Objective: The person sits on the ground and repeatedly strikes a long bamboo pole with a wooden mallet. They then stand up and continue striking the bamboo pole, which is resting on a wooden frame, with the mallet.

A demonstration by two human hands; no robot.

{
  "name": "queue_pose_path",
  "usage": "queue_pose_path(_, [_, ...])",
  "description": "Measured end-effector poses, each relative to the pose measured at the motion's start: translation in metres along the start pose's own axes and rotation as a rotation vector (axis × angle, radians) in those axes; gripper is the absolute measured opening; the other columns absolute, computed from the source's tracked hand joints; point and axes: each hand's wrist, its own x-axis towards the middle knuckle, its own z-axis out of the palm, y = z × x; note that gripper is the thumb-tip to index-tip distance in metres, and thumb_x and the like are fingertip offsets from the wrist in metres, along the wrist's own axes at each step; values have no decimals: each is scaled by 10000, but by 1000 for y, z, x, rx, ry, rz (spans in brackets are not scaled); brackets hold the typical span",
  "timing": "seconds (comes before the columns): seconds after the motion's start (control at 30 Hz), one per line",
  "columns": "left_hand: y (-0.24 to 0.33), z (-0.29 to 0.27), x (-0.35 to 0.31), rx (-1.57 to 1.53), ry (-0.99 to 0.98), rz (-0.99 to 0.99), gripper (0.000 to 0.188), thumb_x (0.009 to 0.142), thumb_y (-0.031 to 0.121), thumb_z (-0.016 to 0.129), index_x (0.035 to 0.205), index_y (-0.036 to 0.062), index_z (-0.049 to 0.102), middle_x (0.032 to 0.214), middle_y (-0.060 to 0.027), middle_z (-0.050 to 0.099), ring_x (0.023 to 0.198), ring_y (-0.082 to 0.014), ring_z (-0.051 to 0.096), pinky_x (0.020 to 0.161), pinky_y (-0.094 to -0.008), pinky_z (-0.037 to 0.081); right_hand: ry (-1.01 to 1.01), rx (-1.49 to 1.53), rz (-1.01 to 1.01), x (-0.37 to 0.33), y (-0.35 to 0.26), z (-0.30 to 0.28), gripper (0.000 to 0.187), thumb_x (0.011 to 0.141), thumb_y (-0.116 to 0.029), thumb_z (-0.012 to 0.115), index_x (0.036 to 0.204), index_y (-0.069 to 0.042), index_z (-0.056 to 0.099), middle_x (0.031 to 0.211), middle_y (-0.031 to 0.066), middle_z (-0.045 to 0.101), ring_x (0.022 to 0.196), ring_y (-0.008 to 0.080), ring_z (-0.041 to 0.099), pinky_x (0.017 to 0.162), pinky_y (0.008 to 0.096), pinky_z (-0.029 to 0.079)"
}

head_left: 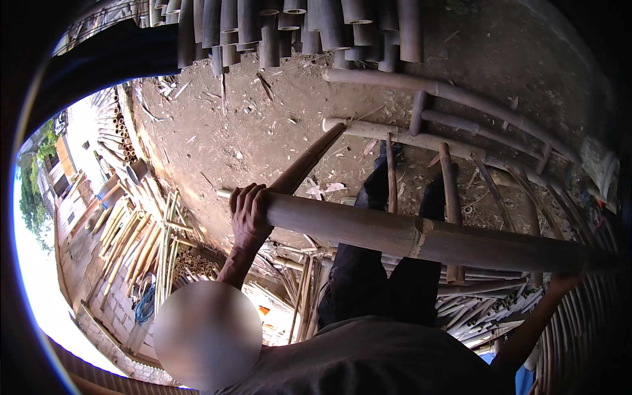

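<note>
A thick grey-brown bamboo pole (342, 224) runs across in front of my body, from left of the middle to the right edge, with a pale node ring partway along. My left hand (250, 212) is closed at its left end, fingers bent over and the thumb side hidden. At the far right, in shadow, my right hand (567, 282) grips the pole from below; its fingers are dim. A slanting wooden beam (308, 158) passes behind the left end, close to my left fingers. My legs in dark trousers (359, 280) stand under the pole.
Cut bamboo lengths (289, 26) are stacked at the top. On the dirt ground (230, 125) lie shavings and a bamboo frame (454, 95), with upright rungs (451, 178) nearer me. Split bamboo piles (135, 243) fill the left, and more poles (484, 306) lie behind.
</note>
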Motion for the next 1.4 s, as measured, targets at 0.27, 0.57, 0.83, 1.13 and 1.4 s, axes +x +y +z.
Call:
queue_pose_path(0.27, [11,-21,1,19,-146,-195,757,657,95,736,1365,66,468,1377,-150,509,1351,-356,416,1168,-545,224,260,68,48,-23,43,39,622,932,-461,538,1315,29,553,1313,205,603,1222,365,572,1090,520,417])
queue_pose_path(0.57, [52,-21,-38,-1614,274,-1506,803,973,485,554,1560,71,192,1548,-246,286,1433,-393,313,1111,-597,336,-378,92,-90,-55,-14,17,499,975,-343,466,1256,44,608,1236,234,643,1109,365,648,1011,512,510])
queue_pose_path(0.83, [40,17,-17,-1905,278,-1390,561,999,481,536,1290,2,550,1212,-125,611,1144,-234,576,1041,-382,437,209,-514,-439,-61,10,-40,565,992,-409,399,1268,44,593,1249,229,632,1139,386,626,1019,519,502])
queue_pose_path(1.13, [55,11,0,-1938,274,-1455,599,1019,463,511,1350,-35,495,1295,-147,572,1196,-241,559,1067,-381,425,30,-699,-499,-70,-4,-77,499,929,-309,614,1283,40,575,1255,193,645,1127,320,647,979,466,539])
queue_pose_path(1.4, [48,36,15,-1523,458,-1419,599,980,499,557,1255,-34,533,1108,-110,591,1010,-209,589,923,-336,492,186,-174,-103,-69,-4,-45,520,983,-395,488,1301,7,578,1251,187,647,1159,338,630,1036,497,497])
